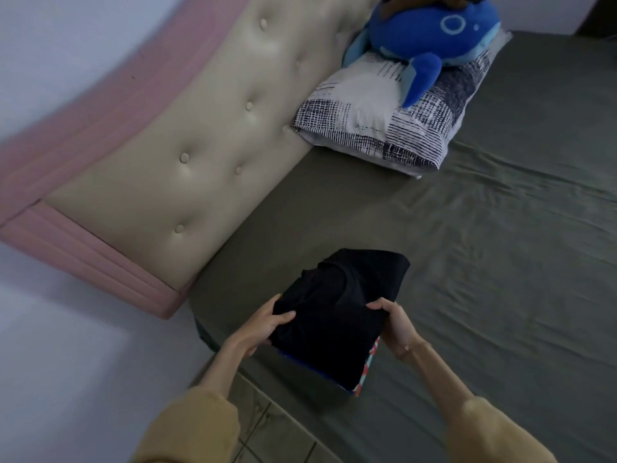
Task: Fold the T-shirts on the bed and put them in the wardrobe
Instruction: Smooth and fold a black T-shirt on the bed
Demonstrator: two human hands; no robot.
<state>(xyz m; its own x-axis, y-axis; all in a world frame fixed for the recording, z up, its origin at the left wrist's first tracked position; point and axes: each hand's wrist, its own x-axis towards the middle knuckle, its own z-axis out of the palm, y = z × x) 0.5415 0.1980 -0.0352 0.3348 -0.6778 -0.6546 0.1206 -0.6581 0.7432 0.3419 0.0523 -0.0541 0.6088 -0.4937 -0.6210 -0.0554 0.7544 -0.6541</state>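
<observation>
While both hands hold it from opposite sides, the stack of folded T-shirts (337,315) sits over the near corner of the bed (500,262), a black shirt on top and thin slivers of blue and red-and-white patterned cloth showing under its near edge. The left hand (267,324) has its grip closed on the stack's left side, thumb lying across the black top and fingers curled at the edge. The right hand (397,324) has its grip closed on the right side, fingers curled over the top edge.

Between the two grips the stack runs long from the near edge by the wrists away toward the headboard (173,135); its far end points up and slightly right, its near end overhangs the mattress edge above the tiled floor (267,426). Whether the far end rests on the sheet or is lifted clear cannot be told.

Left of the left grip the mattress corner ends, with the wall (66,345) just beyond. Right of the right grip the olive sheet spreads wide and wrinkled. Well beyond the stack's far end, a patterned pillow (384,128) lies against the headboard with a blue plush toy (434,31) on top of it.
</observation>
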